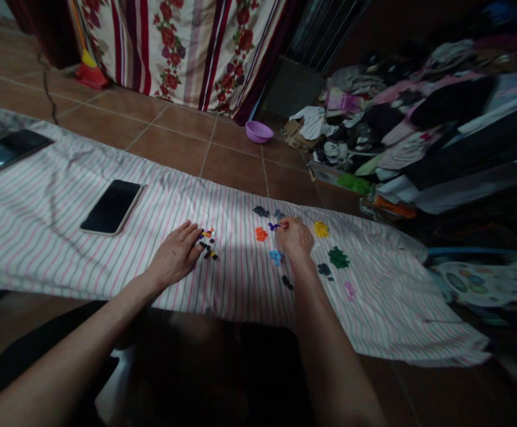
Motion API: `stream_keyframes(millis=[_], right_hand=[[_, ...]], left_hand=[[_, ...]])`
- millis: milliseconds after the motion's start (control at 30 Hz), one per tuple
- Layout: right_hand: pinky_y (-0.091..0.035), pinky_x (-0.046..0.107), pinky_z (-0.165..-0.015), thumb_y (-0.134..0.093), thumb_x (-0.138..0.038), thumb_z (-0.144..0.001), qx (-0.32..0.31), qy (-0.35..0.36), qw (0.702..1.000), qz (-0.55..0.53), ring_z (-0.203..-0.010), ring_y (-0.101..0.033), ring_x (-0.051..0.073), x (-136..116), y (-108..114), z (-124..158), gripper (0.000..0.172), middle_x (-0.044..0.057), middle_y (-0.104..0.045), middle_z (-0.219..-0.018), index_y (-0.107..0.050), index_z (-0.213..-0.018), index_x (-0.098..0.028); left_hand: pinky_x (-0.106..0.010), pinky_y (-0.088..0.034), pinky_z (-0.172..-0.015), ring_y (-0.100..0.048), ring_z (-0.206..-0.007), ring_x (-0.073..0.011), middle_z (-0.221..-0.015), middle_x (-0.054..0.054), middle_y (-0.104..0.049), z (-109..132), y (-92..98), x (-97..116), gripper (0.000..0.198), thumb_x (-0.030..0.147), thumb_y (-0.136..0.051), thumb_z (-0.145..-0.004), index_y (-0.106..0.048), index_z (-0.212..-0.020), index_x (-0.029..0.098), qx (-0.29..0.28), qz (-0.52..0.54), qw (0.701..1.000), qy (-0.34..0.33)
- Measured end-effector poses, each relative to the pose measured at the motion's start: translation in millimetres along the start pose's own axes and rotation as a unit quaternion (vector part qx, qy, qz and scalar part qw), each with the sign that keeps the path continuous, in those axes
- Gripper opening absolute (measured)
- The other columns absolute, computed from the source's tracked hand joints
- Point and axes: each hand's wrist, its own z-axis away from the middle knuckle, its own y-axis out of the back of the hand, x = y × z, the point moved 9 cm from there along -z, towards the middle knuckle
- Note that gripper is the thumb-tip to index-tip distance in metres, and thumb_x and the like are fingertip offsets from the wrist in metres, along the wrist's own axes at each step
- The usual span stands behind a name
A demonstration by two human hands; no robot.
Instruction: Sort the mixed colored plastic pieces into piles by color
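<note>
While the person sits at the near edge, a long striped cloth [63, 249] lies spread over the tiled floor [169, 142], its length running from left to right across the room. Behind it hangs a flowered curtain [187, 47], and a heap of clothes [396, 112] is piled up at the far right. On the left part of the cloth lie two dark phones, face up. The nearer phone [112, 207] has its long side slanting away and to the right, and the farther phone [7, 150] lies nearly crosswise by the left edge. A small purple bowl [259, 131] stands on the tiles beyond the cloth.

The left hand [176, 255] rests flat, palm down, fingers spread loosely and pointing right, with its fingertips touching a mixed pile [207, 242] of tiny dark and bright pieces. The right hand [294, 239] is well apart from it, curled with its fingertips pressed together on a purple piece [274, 226]. That piece juts leftward from the pinch, just above the cloth; it is too small to be sure of its shape.

Little sorted clusters ring that hand: orange pieces [261, 234] just left of it, yellow pieces [321, 229] to the right, green pieces [338, 257] nearer and further right, and light blue pieces [276, 257] beside the wrist.
</note>
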Motion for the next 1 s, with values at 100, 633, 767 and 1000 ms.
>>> stream_keyframes(millis=[100,633,767,1000], right_hand=[[-0.045,0.033,-0.076,-0.056,-0.02,-0.082,-0.013,-0.013,1.0,0.005,-0.091,-0.063,0.023,0.0,-6.1,3.9,0.022,0.008,-0.071,-0.095,-0.072,-0.097,-0.023],[-0.043,0.031,-0.075,-0.051,-0.02,-0.083,0.017,-0.023,0.998,-0.062,-0.088,-0.063,0.022,-4.2,13.6,27.7,0.027,0.008,-0.072,-0.094,-0.073,-0.1,-0.02],[-0.045,0.03,-0.074,-0.051,-0.024,-0.081,0.036,0.053,0.981,-0.184,-0.078,-0.061,0.019,-34.3,18.3,46.8,0.024,0.004,-0.071,-0.083,-0.073,-0.091,-0.02],[-0.046,0.031,-0.076,-0.053,-0.019,-0.086,0.028,0.257,0.92,-0.295,-0.079,-0.06,0.019,-121.7,16.1,90.4,0.02,0.005,-0.07,-0.084,-0.072,-0.086,-0.02]], left_hand=[[-0.052,-0.037,-0.113,-0.039,-0.138,-0.0317,-0.136,-0.019,-0.055,-0.3,-0.4,0.3,0.044,0.034,-0.036,-0.098,-0.054,-0.128,0.008,0.001,0.003,1.0,-0.003],[-0.05,-0.037,-0.114,-0.038,-0.138,-0.0292,-0.138,-0.017,-0.053,1.3,-2.1,-4.8,0.043,0.028,-0.031,-0.097,-0.052,-0.129,0.008,-0.001,0.014,1.0,0.006],[-0.049,-0.036,-0.115,-0.038,-0.138,-0.0287,-0.137,-0.017,-0.054,1.7,-1.9,-7.9,0.044,0.027,-0.03,-0.097,-0.052,-0.13,0.007,-0.012,0.032,0.999,0.016],[-0.05,-0.04,-0.111,-0.041,-0.137,-0.0274,-0.135,-0.015,-0.056,1.4,4.9,-14.3,0.044,0.024,-0.03,-0.095,-0.05,-0.131,0.011,-0.016,0.062,0.996,0.06]])
